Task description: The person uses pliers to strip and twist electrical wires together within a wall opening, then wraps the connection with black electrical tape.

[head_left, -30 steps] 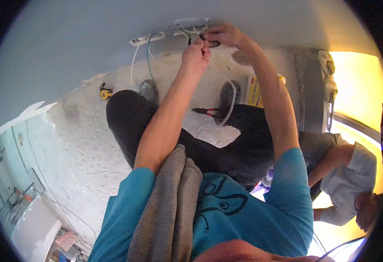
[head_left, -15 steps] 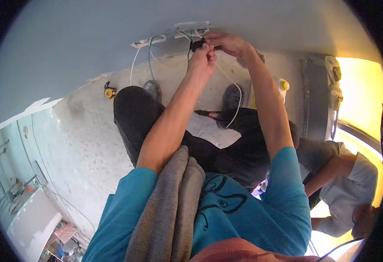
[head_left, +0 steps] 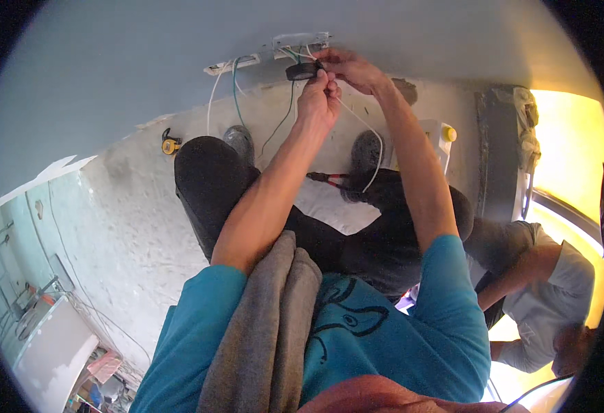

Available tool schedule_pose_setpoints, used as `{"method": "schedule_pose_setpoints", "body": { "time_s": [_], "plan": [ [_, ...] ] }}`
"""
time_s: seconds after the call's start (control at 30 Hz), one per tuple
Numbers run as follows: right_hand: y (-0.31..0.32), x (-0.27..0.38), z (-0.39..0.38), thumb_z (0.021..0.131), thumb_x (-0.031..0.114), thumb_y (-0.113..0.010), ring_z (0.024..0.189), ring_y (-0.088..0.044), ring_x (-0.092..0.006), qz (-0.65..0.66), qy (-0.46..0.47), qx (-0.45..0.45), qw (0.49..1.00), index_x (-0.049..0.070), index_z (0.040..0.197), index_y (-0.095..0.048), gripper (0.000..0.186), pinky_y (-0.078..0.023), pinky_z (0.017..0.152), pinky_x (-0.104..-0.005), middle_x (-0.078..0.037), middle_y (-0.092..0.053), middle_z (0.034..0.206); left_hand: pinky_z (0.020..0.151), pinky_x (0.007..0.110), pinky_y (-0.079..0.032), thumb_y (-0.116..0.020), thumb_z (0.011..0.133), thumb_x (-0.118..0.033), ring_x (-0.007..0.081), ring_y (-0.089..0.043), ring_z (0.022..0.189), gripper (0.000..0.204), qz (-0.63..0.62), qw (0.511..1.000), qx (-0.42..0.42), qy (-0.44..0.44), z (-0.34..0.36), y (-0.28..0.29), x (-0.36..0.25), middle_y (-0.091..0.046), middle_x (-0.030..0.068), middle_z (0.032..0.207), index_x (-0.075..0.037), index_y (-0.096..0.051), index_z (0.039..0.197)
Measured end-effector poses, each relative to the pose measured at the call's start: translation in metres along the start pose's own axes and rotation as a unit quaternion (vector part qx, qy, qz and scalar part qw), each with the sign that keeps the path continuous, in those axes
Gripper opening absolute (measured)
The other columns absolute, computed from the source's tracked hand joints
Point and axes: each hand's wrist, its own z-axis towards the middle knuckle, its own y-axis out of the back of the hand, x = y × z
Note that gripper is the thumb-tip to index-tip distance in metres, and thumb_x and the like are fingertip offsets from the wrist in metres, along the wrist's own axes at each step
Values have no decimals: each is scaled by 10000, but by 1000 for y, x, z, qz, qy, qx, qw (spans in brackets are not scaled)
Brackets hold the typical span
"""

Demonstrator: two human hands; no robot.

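Note:
A roll of black electrical tape [head_left: 302, 71] hangs by the wall, right at the thumb and fingers of my left hand [head_left: 319, 102], which are closed on it. My right hand [head_left: 351, 71] reaches in from the right with its fingertips pinched on white wires [head_left: 310, 56] close to the tape. These wires come out of a wall box [head_left: 302, 38] set low in the grey wall. From under my hands a white cable [head_left: 375, 131] curves down towards my right leg. Beside it, a second wall box [head_left: 231, 65] has white and green wires [head_left: 236, 96] hanging out.
A yellow tape measure [head_left: 171, 145] lies on the floor at left. Red-handled pliers [head_left: 326, 177] rest between my legs. A container with a yellow cap [head_left: 448, 133] stands at right. Another person [head_left: 546, 296] is close by at lower right. A white-smeared board [head_left: 55, 344] leans at lower left.
The tape roll has swung out to the left and now shows plainly beside my left fingers. My right hand has shifted slightly left, and both hands stay at the wires.

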Motion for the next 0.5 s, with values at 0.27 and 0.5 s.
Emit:
{"method": "schedule_pose_setpoints", "body": {
  "time_s": [0.27,0.5],
  "plan": [
    [-59,67,-17,809,200,-722,973,-677,-231,-525,67,-213,821,64,1133,-671,355,-528,848,-349,-168,-692,1068,527,251,-421,-562,961,-89,123,-507,618,215,-6,999,34,-20,13,17,0,-585,71,799,-132,-431,1127],
    [-96,58,-16,770,189,-738,1043,-640,-298,-670,136,-128,718,85,1207,-632,462,-499,910,-407,-165,-683,1105,522,258,-405,-582,900,35,131,-547,727,477,-99,993,8,-60,1,3,4,-577,120,989,-188,-356,1256]
  ]
}}
